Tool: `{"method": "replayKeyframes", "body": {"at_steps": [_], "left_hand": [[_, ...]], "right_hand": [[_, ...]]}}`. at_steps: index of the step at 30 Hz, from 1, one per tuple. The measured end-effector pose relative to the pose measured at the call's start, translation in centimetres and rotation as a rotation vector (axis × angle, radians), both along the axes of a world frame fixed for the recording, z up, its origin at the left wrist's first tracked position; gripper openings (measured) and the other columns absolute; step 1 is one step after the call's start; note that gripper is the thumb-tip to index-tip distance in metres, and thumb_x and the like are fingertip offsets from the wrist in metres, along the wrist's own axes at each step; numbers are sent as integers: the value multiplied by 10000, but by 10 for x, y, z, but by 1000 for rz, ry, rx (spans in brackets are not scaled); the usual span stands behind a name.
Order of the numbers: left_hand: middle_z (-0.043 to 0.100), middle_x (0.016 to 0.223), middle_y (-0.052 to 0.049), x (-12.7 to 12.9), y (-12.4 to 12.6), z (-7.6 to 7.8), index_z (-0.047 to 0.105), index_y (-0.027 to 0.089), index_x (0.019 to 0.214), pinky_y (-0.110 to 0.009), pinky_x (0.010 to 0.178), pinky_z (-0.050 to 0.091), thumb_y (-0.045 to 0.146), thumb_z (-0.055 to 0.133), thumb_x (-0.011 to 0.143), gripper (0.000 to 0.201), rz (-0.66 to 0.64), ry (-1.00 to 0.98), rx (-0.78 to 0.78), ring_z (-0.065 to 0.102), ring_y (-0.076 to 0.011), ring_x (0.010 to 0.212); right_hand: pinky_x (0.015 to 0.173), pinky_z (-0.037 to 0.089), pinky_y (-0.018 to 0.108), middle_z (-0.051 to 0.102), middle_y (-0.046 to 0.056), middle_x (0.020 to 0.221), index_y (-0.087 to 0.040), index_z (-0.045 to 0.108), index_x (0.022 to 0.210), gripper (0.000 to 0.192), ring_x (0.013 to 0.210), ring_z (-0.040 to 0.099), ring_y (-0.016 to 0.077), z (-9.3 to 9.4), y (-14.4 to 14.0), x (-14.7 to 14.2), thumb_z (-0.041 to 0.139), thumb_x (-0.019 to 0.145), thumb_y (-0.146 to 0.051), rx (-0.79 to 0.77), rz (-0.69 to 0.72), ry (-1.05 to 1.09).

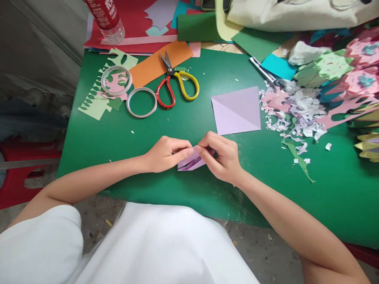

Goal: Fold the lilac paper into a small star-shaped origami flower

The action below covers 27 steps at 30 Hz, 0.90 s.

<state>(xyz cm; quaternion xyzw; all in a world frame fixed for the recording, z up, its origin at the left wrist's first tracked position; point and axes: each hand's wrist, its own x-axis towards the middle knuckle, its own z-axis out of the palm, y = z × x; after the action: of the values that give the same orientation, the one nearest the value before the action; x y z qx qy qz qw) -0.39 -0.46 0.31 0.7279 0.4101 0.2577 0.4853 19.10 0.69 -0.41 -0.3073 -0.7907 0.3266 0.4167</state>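
Near the front edge of the green table, a folded piece of purple paper [189, 162] is between my two hands. My left hand [169, 154] pinches its upper edge with thumb and forefinger. Closed on the same edge, my right hand [220, 156] has its fingertips almost touching the left thumb and covers the paper's right part. Several layered folds show on the side facing me. Just beyond my right hand lies a creased purple paper square [237, 110], flat on the table.
Scissors [170, 71] with red and yellow handles lie beyond, beside two tape rings [141, 102] and orange paper [161, 63]. A bottle [114, 33] stands back left. Paper scraps [296, 108], a pen [262, 71] and paper flowers [364, 81] crowd the right.
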Motion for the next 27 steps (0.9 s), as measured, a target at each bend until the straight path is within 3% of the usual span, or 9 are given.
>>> {"method": "replayKeyframes", "body": {"at_steps": [5,9,12,17,19,23,27], "left_hand": [[418,556,52,-1,0,-2,526,161,633,-193,536,309,312,486,955,358,-12,-11,47,354,-68,542],[432,539,49,-1,-1,-2,529,153,601,-194,519,299,295,505,942,371,-4,-62,42,360,-61,525],[482,562,43,0,-2,-2,630,156,697,-193,508,304,347,532,944,328,138,-110,-12,385,-65,531],[492,610,25,2,-2,-5,658,158,738,-199,518,340,448,556,941,369,383,-220,-54,402,-79,569],[468,603,26,3,-1,-6,637,159,706,-202,518,348,482,575,929,396,420,-247,-67,395,-79,567],[448,592,27,3,-1,-6,596,168,665,-211,512,353,535,602,905,440,447,-266,-90,389,-83,563],[530,627,18,3,-3,-5,615,173,720,-209,543,403,559,610,897,425,379,-324,-106,455,-87,583]], "right_hand": [[525,318,242,463,-25,627,-194,476,710,211,564,395,89,0,0,-1,550,859,-64,-5,5,7],[522,345,228,502,-30,631,-197,498,727,193,553,433,80,-1,-1,-1,557,894,-122,-108,47,14],[566,408,244,578,-3,767,-218,544,914,100,636,526,104,-3,-2,2,551,962,-305,-279,3,92],[577,434,294,577,5,816,-257,485,1148,440,642,530,141,-10,-2,5,500,933,-640,-529,-1,340],[586,447,292,581,5,817,-249,508,1109,440,647,539,137,-9,-2,4,510,925,-649,-557,16,367],[573,428,256,562,-19,731,-216,562,905,224,606,512,101,-4,-3,1,625,932,-429,-520,-53,257],[526,379,249,524,-30,654,-204,565,820,232,557,461,92,-1,-4,1,611,939,-398,-490,-76,218]]}}
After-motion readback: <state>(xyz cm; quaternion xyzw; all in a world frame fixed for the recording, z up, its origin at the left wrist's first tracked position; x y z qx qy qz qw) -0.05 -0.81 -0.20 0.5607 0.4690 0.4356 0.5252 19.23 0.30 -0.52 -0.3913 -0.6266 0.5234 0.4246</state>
